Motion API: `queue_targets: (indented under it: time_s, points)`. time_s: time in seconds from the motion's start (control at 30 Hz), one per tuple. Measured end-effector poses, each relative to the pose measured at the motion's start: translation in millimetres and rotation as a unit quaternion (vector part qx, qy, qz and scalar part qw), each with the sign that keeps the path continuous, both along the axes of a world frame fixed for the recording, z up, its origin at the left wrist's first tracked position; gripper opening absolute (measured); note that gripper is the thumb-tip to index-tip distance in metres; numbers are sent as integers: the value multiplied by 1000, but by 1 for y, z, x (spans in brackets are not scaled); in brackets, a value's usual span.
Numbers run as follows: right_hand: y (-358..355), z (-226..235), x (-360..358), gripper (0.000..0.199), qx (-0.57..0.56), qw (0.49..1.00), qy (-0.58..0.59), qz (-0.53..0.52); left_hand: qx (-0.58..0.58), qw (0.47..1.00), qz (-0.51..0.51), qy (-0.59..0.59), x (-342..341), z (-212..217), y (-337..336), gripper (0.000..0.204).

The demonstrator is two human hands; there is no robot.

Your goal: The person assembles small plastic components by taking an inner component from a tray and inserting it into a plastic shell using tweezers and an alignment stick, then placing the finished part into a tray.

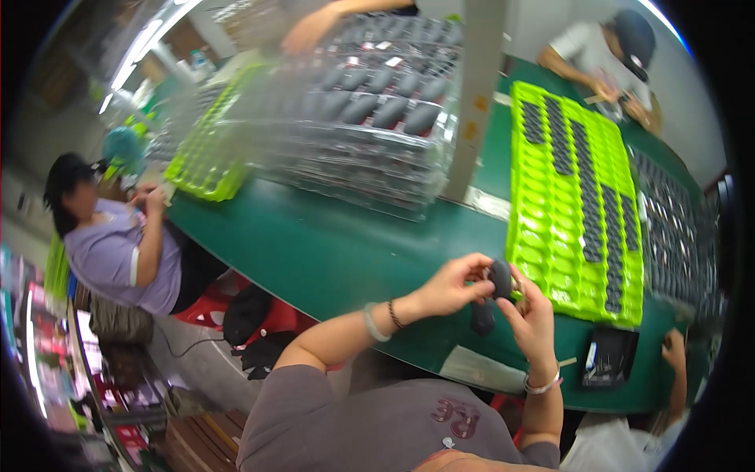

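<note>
In front of me, above the near edge of the green table, both my hands are up with a dark grey oval piece between them. My left hand pinches its left side with thumb and fingers. From the right, my right hand has its fingers closed at the piece's other side, where a small pale bit shows that I cannot make out. Just below them is a second dark grey rounded piece, apparently on the table.
A bright green tray, partly filled with dark parts, lies right. Stacked clear plastic trays of grey oval pieces stand ahead beside a post. A black tray sits near right. Co-workers sit left and far right.
</note>
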State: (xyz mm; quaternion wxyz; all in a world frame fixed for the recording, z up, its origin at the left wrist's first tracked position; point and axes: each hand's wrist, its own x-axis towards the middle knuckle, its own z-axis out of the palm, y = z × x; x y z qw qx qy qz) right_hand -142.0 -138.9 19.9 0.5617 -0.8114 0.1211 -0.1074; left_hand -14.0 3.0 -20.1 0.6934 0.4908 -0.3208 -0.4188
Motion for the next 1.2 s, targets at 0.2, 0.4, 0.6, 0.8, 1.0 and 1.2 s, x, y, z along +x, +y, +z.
queue_targets:
  time_s: [0.2,0.4,0.6,0.8,1.0,1.2]
  points:
    - [8,-2,2,49,45,998,-15,39,15,962,-13,-271,15,44,26,49]
    - [-18,5,-4,23,174,980,-86,-33,-25,895,294,-335,70,114,81,29]
    - [-18,7,-3,33,229,966,-113,-51,234,638,502,-535,244,200,146,30]
    - [-24,1,0,33,216,970,-102,-53,460,548,433,-548,311,187,132,34]
    - [-27,3,-1,32,223,967,-91,-76,461,490,432,-601,310,167,120,30]
    - [-22,7,-2,27,187,976,-89,-69,440,597,413,-529,328,173,140,31]
